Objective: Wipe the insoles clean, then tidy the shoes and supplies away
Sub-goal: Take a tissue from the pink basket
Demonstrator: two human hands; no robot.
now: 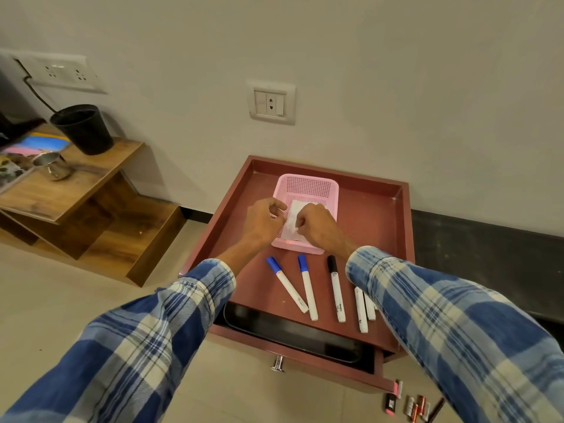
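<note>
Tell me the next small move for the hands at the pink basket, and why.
Probably lift the white wipe clear of the pink basket: the left hand and right hand both appear to pinch it while it lies inside.

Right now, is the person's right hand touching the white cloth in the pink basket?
Touching. The head view shows the right hand with curled fingers pinching the near edge of the white cloth, which lies in the pink basket.
</note>
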